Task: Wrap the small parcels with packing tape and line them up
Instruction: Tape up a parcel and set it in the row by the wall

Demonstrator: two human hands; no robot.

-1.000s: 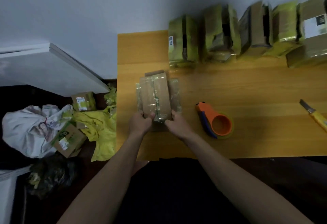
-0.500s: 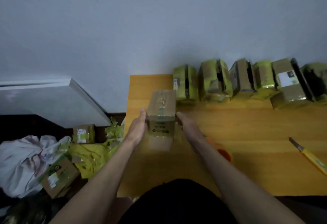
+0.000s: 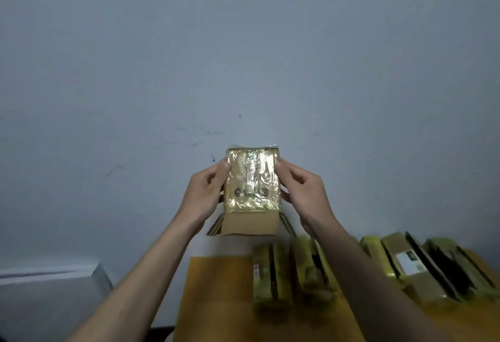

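Note:
A small cardboard parcel (image 3: 252,185), its upper face covered in shiny clear tape and its lower end bare brown card, is held up in the air in front of the wall. My left hand (image 3: 206,193) grips its left edge with thumb on the front. My right hand (image 3: 302,190) grips the right edge the same way. Below, a row of wrapped yellowish parcels (image 3: 272,274) stands along the back of the wooden table (image 3: 213,298), continuing right to one with a white label (image 3: 408,263). The tape dispenser is out of view.
A grey-blue wall (image 3: 243,57) fills most of the view. A white panel (image 3: 48,301) leans at the lower left beside the table's left edge. The table's back left corner beside the row is bare wood.
Both hands have lifted the parcel off the table and raised it high in front of the wall. The view has tilted upward, so the dispenser, knife and floor clutter have dropped out of sight.

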